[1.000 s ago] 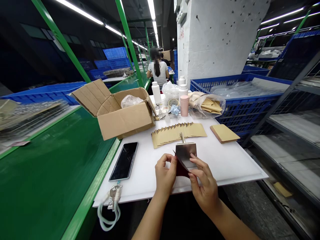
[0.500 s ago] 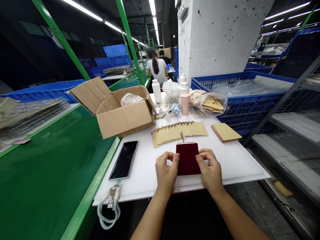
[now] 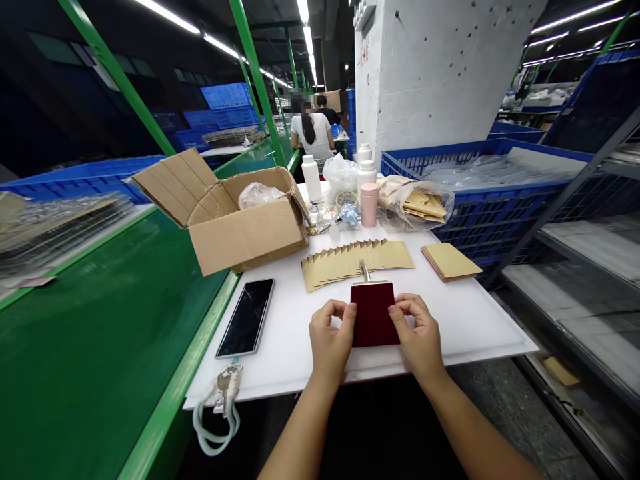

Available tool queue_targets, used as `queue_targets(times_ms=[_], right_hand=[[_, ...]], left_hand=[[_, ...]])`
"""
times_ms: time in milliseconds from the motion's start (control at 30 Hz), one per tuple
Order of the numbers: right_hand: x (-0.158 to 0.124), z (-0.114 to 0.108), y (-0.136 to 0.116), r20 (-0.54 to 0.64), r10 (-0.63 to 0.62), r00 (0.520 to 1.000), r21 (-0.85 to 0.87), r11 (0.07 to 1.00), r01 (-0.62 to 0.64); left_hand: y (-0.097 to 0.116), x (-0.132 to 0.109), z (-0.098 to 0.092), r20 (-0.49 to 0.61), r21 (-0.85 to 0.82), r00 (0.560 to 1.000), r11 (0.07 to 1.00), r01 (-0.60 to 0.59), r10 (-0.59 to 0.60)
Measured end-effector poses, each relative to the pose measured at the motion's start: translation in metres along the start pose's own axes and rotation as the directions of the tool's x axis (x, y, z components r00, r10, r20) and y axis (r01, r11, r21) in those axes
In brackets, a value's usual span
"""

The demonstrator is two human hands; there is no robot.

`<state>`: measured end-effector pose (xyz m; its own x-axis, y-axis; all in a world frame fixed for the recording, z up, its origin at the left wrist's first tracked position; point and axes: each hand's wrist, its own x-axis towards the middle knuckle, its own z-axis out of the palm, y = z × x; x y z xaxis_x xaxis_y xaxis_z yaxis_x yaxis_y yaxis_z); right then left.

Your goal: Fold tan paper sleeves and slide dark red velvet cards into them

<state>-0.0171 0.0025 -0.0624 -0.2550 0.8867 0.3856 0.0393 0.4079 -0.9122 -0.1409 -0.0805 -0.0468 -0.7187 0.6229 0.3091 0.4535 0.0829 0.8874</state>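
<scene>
My left hand (image 3: 332, 340) pinches the left edge of a dark red, square, flat piece (image 3: 373, 317) between thumb and bent fingers. My right hand (image 3: 420, 339) grips its right edge the same way. The piece is held up above the white table near its front edge. A pale metal strip runs along its top edge, and a metal stem (image 3: 365, 270) rises beyond it; how they join is unclear. Just behind lies a fanned row of brown paper envelopes (image 3: 350, 263). A neat stack of brown envelopes (image 3: 451, 261) sits to the right.
On the white table (image 3: 295, 333) lie a phone (image 3: 246, 319) and keys (image 3: 226, 379) on a cord at left. An open cardboard box (image 3: 250, 233), a pink bottle (image 3: 369, 205), white bottles and a bag of envelopes (image 3: 420, 200) stand behind. A blue crate (image 3: 470, 207) is at right.
The view has shifted very slightly. Both hands keep the same hold on the dark red piece, with no clear movement against the table.
</scene>
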Motion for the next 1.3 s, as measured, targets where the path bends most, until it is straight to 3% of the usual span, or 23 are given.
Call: queue_targets(times_ms=[1300], right_hand=[[0.0017, 0.0021, -0.0018, -0.015, -0.014, 1.000, 0.009, 1.000, 0.014]], left_hand=[[0.0024, 0.0042, 0.0018, 0.009, -0.062, 1.000, 0.998, 0.017, -0.016]])
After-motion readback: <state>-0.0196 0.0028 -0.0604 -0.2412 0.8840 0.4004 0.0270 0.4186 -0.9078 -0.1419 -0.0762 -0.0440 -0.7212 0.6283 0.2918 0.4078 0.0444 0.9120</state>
